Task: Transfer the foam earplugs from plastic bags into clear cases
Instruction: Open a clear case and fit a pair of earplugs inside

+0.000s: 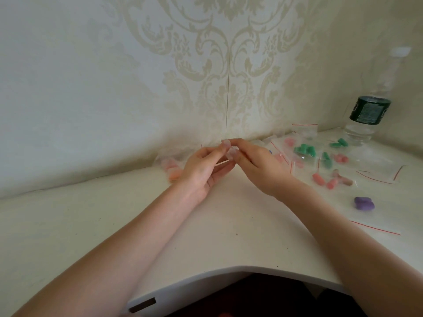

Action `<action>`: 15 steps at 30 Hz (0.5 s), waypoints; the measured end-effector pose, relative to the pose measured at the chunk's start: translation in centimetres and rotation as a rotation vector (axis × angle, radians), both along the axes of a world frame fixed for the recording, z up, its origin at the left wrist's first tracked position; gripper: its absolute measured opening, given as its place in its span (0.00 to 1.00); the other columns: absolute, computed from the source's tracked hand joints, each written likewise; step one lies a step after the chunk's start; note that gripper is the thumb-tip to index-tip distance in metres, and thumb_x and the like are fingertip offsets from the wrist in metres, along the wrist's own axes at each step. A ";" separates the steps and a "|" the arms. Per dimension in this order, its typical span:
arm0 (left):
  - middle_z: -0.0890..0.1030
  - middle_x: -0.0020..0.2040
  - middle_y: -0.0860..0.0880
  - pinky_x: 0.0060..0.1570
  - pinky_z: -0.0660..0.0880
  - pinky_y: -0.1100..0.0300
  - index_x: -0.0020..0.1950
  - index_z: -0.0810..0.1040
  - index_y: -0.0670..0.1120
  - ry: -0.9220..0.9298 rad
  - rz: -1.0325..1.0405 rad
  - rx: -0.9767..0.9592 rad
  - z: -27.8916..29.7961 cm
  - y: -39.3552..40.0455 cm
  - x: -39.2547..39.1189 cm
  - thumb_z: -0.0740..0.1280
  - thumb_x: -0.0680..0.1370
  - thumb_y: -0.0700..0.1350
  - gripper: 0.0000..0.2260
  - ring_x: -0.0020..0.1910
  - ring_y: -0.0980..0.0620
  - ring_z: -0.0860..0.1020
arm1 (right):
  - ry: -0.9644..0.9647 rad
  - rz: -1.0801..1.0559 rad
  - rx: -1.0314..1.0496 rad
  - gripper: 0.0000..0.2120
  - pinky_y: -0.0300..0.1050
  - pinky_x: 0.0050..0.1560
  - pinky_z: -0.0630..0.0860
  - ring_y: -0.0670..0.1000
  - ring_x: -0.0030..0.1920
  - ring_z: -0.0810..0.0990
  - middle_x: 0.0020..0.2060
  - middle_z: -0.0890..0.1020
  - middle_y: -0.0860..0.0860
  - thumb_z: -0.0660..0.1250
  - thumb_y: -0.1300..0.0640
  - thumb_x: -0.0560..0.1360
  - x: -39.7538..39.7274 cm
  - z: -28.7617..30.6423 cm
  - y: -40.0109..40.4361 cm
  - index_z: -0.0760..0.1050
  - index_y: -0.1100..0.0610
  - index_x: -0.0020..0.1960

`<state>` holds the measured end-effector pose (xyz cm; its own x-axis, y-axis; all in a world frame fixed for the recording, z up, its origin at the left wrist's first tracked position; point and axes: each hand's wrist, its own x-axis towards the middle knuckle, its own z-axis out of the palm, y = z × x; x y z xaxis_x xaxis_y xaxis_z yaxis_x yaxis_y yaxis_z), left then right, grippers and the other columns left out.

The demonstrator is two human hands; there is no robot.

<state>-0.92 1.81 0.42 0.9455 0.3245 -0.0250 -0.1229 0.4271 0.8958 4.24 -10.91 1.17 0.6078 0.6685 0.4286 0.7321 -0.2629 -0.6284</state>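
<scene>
Table edge [229,268] nearest; both hands [201,170] on clear case [230,153] midway.

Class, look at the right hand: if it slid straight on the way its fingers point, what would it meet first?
The right hand points left, so it would meet the left hand first; their fingertips already seem to touch around a small clear item.

Single head-worn wide-angle view, looking forward and down, close over white desk [229,225], facing patterned wall [137,65], forearms entering from bottom edge.
</scene>
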 end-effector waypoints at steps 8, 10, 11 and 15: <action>0.83 0.33 0.49 0.44 0.81 0.60 0.35 0.70 0.45 0.030 0.023 0.010 0.0 0.0 -0.2 0.70 0.75 0.42 0.12 0.37 0.53 0.83 | -0.065 0.009 -0.102 0.09 0.54 0.44 0.72 0.54 0.39 0.76 0.39 0.78 0.57 0.52 0.52 0.83 0.5 -0.6 0.1 0.67 0.56 0.54; 0.82 0.33 0.49 0.44 0.81 0.61 0.35 0.70 0.45 0.026 0.027 0.006 0.0 -0.1 -0.2 0.70 0.75 0.41 0.12 0.37 0.54 0.83 | -0.034 0.006 -0.100 0.09 0.58 0.46 0.72 0.57 0.42 0.76 0.41 0.78 0.59 0.51 0.53 0.83 0.5 -0.5 0.1 0.66 0.57 0.52; 0.82 0.33 0.49 0.44 0.81 0.61 0.34 0.70 0.45 0.022 0.025 0.009 -0.1 -0.1 -0.2 0.70 0.75 0.41 0.12 0.37 0.55 0.83 | -0.024 0.006 -0.096 0.09 0.59 0.47 0.72 0.58 0.42 0.76 0.41 0.78 0.60 0.51 0.53 0.83 0.4 -0.5 0.1 0.66 0.58 0.51; 0.82 0.34 0.48 0.42 0.81 0.62 0.34 0.71 0.45 0.019 -0.005 0.023 -0.1 0.0 0.0 0.69 0.75 0.41 0.12 0.38 0.54 0.83 | -0.015 0.010 -0.088 0.09 0.63 0.46 0.72 0.61 0.42 0.76 0.41 0.78 0.62 0.51 0.55 0.82 0.3 -0.4 0.1 0.66 0.59 0.51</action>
<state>-0.96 1.84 0.32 0.9466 0.3204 -0.0357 -0.1037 0.4073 0.9074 4.58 -10.83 0.74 0.5950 0.7097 0.3774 0.7443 -0.3093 -0.5919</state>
